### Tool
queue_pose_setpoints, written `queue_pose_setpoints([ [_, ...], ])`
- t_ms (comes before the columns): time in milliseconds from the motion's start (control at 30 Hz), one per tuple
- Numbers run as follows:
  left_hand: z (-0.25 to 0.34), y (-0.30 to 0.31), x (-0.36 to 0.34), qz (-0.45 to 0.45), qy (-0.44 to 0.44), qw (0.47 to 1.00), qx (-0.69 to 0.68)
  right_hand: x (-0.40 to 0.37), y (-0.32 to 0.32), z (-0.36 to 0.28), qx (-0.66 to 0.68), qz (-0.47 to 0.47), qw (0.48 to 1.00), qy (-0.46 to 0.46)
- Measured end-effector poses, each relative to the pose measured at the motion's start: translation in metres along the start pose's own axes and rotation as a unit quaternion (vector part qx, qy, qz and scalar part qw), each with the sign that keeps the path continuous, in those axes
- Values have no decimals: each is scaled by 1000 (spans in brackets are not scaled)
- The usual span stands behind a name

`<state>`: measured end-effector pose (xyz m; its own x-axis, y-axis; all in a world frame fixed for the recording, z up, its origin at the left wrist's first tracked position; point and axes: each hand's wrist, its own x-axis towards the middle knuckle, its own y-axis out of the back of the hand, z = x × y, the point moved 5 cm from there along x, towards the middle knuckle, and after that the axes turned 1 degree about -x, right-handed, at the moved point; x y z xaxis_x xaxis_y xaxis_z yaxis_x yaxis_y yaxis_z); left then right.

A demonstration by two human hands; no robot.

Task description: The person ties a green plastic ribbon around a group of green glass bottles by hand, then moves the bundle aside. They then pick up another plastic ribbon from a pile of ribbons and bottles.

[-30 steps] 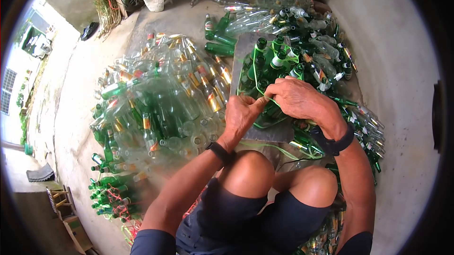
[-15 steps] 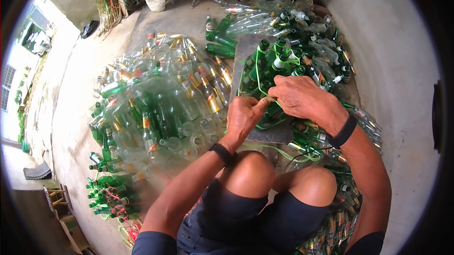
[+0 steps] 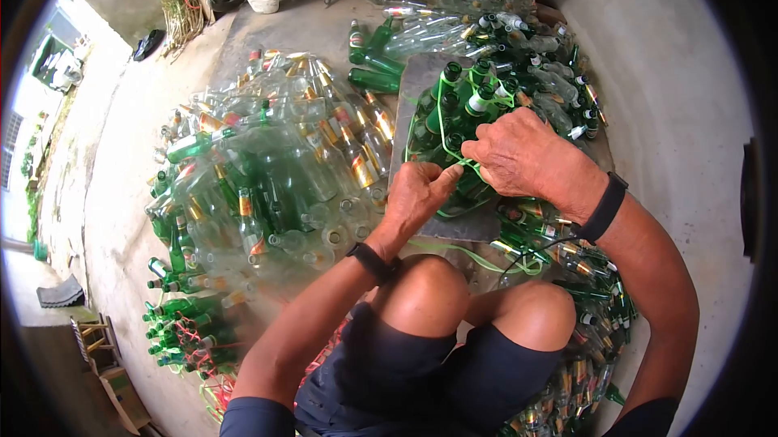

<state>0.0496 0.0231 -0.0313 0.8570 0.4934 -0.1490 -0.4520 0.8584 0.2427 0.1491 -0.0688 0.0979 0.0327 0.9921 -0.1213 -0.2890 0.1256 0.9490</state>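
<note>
A cluster of upright green glass bottles [image 3: 432,123] stands on a dark flat board [image 3: 412,74], bound around the necks with bright green plastic strapping [image 3: 442,131]. My left hand [image 3: 420,196] pinches the strapping at the near side of the cluster, thumb pointing toward the bottles. Close beside it, my right hand [image 3: 519,153] has its fingers curled and closed on the same strapping, just over the nearest bottles. The exact grip under my right fingers is hidden. Both wrists wear dark bands.
Clear and green bottles [image 3: 284,162] lie heaped at left; more bottles [image 3: 454,36] are piled behind and to the right. Green bottles bound with red string [image 3: 190,332] lie at lower left. Loose green strapping [image 3: 470,257] trails by my knees. A grey wall [image 3: 664,113] rises at right.
My right hand has shifted slightly up and right, its elbow swinging outward. My left hand stays nearly in place, and the strap crossing between the hands shows more clearly.
</note>
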Motion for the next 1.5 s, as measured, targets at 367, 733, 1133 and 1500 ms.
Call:
queue_pose_setpoints([
  [367, 22, -3, -3, -62, -48, 996, -48, -20, 7, 43, 77, 46, 996, -5],
  [733, 29, -4, -3, -98, -38, 993, -62, -15, -18, 71, 171, 20, 981, -86],
  [1133, 31, -8, -4, -87, -37, 993, -73, -7, -33, 79, 194, 29, 973, -123],
  [1500, 34, -7, -7, -95, -20, 992, -85, 19, -44, 93, 250, -38, 959, -132],
])
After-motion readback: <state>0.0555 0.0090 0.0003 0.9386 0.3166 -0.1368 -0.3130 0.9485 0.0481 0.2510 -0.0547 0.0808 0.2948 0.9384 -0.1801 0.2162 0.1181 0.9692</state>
